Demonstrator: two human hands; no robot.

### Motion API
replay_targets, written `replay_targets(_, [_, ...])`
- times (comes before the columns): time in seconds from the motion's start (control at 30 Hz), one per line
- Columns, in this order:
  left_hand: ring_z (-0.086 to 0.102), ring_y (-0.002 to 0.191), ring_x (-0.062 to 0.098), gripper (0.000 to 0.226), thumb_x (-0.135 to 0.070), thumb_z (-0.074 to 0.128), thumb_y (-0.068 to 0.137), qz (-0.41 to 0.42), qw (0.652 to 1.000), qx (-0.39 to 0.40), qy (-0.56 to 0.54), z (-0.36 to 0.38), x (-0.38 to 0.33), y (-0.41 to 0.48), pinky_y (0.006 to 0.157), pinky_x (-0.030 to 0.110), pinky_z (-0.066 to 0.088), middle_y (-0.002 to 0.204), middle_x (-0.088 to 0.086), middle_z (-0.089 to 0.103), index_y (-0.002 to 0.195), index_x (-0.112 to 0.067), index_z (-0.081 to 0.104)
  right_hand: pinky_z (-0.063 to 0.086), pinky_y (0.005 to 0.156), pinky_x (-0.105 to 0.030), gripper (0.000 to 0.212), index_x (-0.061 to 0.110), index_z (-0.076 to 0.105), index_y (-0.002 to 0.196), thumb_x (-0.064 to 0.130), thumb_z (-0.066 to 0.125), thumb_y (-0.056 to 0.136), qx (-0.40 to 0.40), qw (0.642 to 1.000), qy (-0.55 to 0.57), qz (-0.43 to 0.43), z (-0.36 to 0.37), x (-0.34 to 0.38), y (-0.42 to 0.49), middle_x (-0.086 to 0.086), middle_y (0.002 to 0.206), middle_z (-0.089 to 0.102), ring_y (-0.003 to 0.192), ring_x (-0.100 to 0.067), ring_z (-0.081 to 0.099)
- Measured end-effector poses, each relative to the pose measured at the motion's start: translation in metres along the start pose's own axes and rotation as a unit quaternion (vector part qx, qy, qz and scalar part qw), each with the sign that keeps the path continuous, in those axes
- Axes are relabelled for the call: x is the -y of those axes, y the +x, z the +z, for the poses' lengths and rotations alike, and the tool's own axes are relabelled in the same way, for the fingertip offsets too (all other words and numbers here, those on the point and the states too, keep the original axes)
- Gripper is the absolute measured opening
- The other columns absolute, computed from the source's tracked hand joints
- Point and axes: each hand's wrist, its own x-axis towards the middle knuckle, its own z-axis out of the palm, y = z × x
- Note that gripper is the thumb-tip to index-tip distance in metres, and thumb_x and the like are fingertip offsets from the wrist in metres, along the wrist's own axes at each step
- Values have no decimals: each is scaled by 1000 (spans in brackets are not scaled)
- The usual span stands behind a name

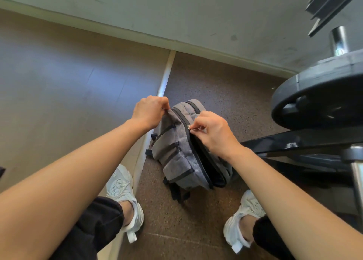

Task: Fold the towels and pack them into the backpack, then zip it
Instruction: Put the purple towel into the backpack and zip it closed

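A grey backpack (176, 147) with black zips and straps stands on the speckled brown floor between my feet. My left hand (149, 110) pinches the fabric at the bag's top left edge. My right hand (212, 132) pinches a small metal zip pull (189, 127) on the main zip near the top. Below my right hand the main compartment gapes, dark inside. No towel shows in the view.
A black weight plate (318, 94) on a barbell and a black machine frame (294, 144) stand close on the right. A pale raised strip (165, 79) divides the floor on the left. The wall (176, 14) is just behind the bag. My white shoes (125, 197) flank it.
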Motion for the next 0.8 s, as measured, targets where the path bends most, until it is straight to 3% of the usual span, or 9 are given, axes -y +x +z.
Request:
replay_targets(0.07, [65,98,37,14,-20,60,98,-18,1000,-14,0,2,3,2,79,42,52,109,5,75,100,-28,72,40,76,-20,9,12,70,82,9,78,83,16,1000,-1,17,-4,-3,-30,7,82,57,84,-7,52])
replay_targets(0.17, [65,98,39,16,-20,57,100,-29,999,-28,10,4,-2,2,76,39,48,112,7,74,103,-27,71,43,77,-30,8,14,68,83,12,76,86,43,998,-35,37,-8,-5,-73,4,82,61,84,-14,49])
replay_targets(0.33, [61,106,37,20,-18,53,99,-22,999,-25,28,-4,-18,-8,79,41,48,116,7,69,110,-26,68,46,80,-43,5,20,70,93,17,71,89,7,996,-67,50,-10,-2,-98,6,91,65,93,-17,55])
replay_targets(0.43, [55,108,33,31,-13,61,84,88,996,-12,9,-10,-34,-25,83,42,50,115,8,60,114,-21,63,54,89,-38,12,15,73,104,15,69,92,-9,995,19,94,-5,-1,-108,1,100,70,96,-15,63])
replay_targets(0.5, [53,108,28,33,-16,67,79,202,979,24,-9,-12,-51,-43,85,34,46,115,4,60,111,-23,65,56,91,-35,16,16,75,107,18,71,92,-30,991,55,122,-3,3,-111,1,102,73,97,-14,66])
replay_targets(0.6, [49,112,23,37,-23,72,80,303,948,95,19,-1,-68,-67,91,31,43,118,-1,61,116,-30,67,56,89,-31,13,19,77,103,21,73,91,-49,977,124,166,1,8,-109,6,95,75,91,-7,68])
replay_targets(0.7, [52,113,23,37,-27,69,86,320,939,105,77,15,-73,-78,93,41,48,123,-3,61,121,-33,64,59,85,-36,11,19,77,98,16,73,88,-58,957,185,215,4,10,-109,6,86,75,83,-8,71])
replay_targets(0.8, [57,107,26,24,-25,71,86,309,945,63,89,18,-76,-78,85,42,47,113,-2,65,109,-29,68,63,74,-39,9,11,75,93,7,73,86,-59,934,248,250,3,11,-110,-6,79,75,75,-20,73])
